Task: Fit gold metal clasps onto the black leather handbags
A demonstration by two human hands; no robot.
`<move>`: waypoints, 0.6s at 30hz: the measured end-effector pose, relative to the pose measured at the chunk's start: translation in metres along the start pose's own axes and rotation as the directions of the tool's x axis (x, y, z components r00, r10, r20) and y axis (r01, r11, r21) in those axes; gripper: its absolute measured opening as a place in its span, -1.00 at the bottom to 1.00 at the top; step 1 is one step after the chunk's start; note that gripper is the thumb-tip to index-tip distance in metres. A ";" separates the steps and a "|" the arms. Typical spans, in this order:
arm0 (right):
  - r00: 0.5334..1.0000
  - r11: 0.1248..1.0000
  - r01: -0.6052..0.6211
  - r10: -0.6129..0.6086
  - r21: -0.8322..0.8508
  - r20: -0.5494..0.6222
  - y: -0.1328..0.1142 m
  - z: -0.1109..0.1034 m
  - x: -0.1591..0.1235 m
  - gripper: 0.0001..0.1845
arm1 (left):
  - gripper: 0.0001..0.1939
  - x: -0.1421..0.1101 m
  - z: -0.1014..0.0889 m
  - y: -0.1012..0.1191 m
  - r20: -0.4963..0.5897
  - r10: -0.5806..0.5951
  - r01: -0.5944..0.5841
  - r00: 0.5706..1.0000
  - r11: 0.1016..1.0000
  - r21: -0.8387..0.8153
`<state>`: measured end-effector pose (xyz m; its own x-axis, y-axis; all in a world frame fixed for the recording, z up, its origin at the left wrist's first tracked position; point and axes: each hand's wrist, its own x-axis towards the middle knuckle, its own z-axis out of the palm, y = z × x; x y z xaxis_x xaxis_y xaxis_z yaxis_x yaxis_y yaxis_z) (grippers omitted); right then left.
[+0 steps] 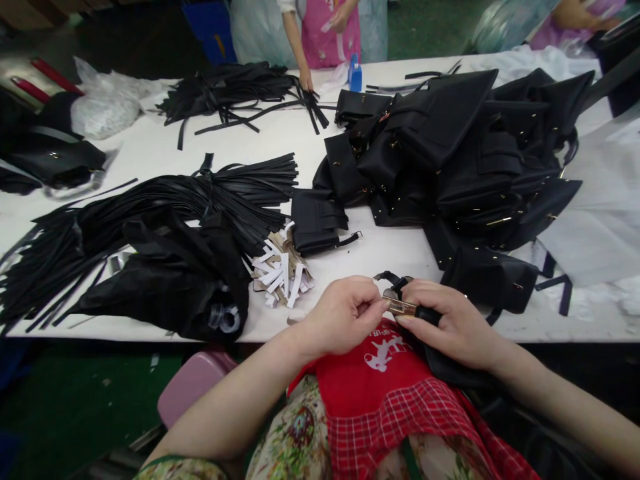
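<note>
Low in front of me at the table edge, my right hand (447, 323) is closed around a black strap with a gold-coloured metal piece (400, 306) on it. Dark material hangs below that hand over my red apron (367, 383). The fingers of my left hand (350, 313) are pinched at the left end of the metal piece; whatever lies between them is too small to make out. Just beyond my hands a small black strap end with a buckle (397, 283) shows. A small black bag (317, 220) lies farther off on the white table.
A large pile of black bags (465, 147) covers the right side. Bundled black strips (175, 193), a black plastic bag (175, 287) and paper slips (283, 270) lie left. Across the table (150, 147), a person in a pink apron (330, 33) touches more strips (235, 90).
</note>
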<state>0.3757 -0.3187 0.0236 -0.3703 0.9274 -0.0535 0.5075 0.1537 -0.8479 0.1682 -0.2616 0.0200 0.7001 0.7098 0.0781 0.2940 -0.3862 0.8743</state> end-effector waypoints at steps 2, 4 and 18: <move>1.000 1.000 -0.005 0.005 -0.006 -0.011 0.001 0.000 0.002 -0.77 | -0.69 0.002 0.002 -0.001 -0.025 -0.002 0.002 1.000 1.000 0.012; 1.000 1.000 -0.005 0.005 -0.013 -0.024 0.003 0.000 0.004 -0.76 | -0.71 0.005 0.004 -0.001 -0.041 -0.003 0.004 0.999 1.000 0.029; 0.994 0.993 -0.072 0.064 -0.098 -0.084 0.014 0.003 0.019 -0.79 | -0.73 0.012 0.012 0.000 -0.090 -0.095 0.093 0.991 0.995 -0.023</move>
<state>0.3733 -0.2998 0.0084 -0.2701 0.9608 -0.0628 0.6069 0.1193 -0.7858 0.1847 -0.2599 0.0157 0.6077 0.7932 0.0379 0.3424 -0.3048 0.8888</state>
